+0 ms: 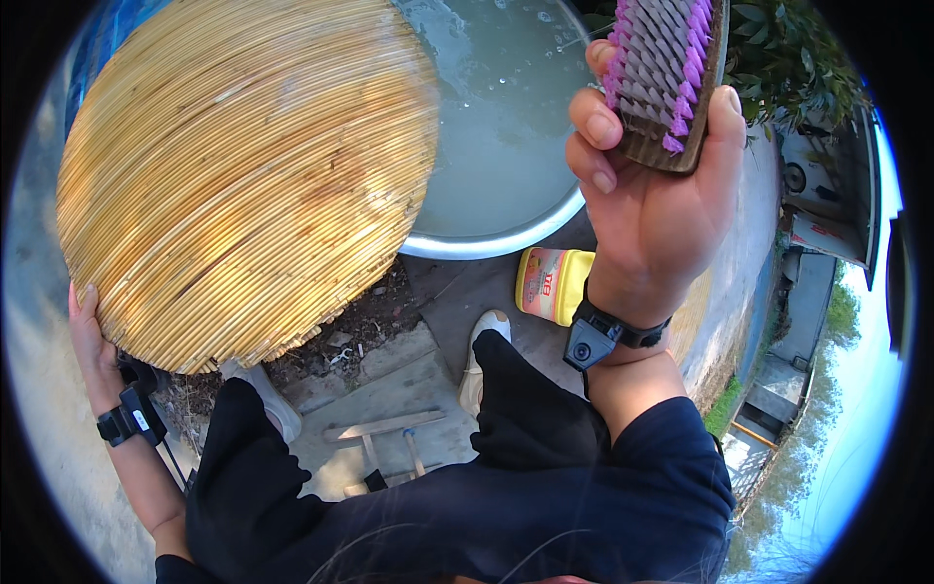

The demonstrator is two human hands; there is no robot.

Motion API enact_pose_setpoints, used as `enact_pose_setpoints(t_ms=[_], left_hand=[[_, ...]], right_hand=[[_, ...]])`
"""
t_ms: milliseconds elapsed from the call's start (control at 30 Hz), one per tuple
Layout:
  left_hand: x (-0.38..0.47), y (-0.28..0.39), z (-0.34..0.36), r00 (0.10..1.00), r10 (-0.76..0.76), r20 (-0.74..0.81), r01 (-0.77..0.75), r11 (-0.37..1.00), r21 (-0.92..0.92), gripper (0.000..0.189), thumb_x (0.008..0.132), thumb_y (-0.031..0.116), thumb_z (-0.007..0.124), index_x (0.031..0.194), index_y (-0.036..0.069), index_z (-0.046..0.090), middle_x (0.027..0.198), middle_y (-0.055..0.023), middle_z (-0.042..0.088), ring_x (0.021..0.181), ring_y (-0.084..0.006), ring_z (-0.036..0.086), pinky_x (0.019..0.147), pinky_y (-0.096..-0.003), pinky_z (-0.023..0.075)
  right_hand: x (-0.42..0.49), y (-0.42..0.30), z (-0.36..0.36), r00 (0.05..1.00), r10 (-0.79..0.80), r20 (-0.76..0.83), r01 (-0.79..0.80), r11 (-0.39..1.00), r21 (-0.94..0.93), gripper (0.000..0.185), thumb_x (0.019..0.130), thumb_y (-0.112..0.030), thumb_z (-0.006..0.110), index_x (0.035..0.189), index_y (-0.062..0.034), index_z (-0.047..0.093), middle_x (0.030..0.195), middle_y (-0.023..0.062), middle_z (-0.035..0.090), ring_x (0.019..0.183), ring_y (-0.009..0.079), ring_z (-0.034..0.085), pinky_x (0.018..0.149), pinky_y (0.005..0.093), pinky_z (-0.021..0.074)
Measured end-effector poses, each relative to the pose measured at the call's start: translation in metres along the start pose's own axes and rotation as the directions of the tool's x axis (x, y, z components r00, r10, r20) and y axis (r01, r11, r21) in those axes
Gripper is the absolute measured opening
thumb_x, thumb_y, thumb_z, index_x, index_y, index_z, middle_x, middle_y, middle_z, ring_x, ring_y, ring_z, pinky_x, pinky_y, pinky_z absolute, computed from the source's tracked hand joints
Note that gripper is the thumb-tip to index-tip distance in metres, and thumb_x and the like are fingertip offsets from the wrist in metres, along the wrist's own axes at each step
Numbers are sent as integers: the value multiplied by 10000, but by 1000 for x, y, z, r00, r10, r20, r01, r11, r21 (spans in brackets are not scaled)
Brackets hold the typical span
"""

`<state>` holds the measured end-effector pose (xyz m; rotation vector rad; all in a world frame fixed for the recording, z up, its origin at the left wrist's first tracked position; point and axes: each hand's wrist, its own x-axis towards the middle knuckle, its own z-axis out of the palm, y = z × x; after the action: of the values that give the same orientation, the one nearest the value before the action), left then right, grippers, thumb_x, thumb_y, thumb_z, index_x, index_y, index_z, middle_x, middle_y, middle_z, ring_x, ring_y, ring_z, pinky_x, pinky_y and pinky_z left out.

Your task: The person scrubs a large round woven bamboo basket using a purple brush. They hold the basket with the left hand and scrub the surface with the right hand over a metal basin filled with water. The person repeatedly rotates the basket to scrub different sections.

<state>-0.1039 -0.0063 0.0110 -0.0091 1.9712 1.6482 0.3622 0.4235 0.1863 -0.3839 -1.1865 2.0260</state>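
A round mat of thin yellow stalks [248, 182], wet and shiny with some brown stains, fills the left of the view. My left hand [93, 339] grips its lower left edge, thumb on the upper face and the fingers mostly hidden behind. Raised at the upper right, my right hand [653, 197] holds a wooden scrub brush [657, 73], its purple and grey bristles turned up towards me. Behind the mat stands a wide metal basin [503, 244] of cloudy water [503, 146] with bubbles; the mat covers its left part. The brush is apart from the mat.
A yellow plastic tub [556, 285] with a printed label lies beside the basin, near my shoe [485, 358]. Between my feet is a low wooden frame [387, 431]. Leafy plants [795, 66] grow beyond the brush. Dirt and rubble [350, 336] lie under the mat's near edge.
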Motion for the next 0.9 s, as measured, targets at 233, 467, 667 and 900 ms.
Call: enact_pose_setpoints(t_ms=[233,467,667,900], left_hand=[[1,-1,-1,999,-18,32,18,1000,-2,471,1021,126,559,1460,18,425,1322,-182,602,1117,-267,648,916,-382,572],[1,0,-1,999,-27,42,28,999,-34,478,1023,116,555,1468,11,417,1322,-187,603,1110,-274,652,910,-383,578],[-9,5,13,999,-14,49,16,1000,-23,477,1026,87,529,1477,-5,401,1335,-195,598,1124,-285,649,924,-390,572],[-27,13,39,999,25,27,-23,999,-48,480,1010,11,486,1482,16,400,1313,-195,610,1105,-290,658,906,-415,579]], right_hand=[[1,-2,11,990,76,-121,-36,953,299,600,1058,-495,344,1403,-13,431,1163,154,567,783,199,548,551,283,416],[0,6,12,994,75,-83,-41,935,352,637,1050,-557,316,1318,-14,513,1149,163,622,784,271,605,518,329,438],[7,42,0,999,31,-38,-31,1000,2,544,1063,-464,385,1464,-96,392,1062,89,621,763,175,597,548,275,450],[4,186,19,921,329,209,149,200,-968,537,970,-352,596,1489,-269,486,1021,182,601,770,300,665,699,409,579]])
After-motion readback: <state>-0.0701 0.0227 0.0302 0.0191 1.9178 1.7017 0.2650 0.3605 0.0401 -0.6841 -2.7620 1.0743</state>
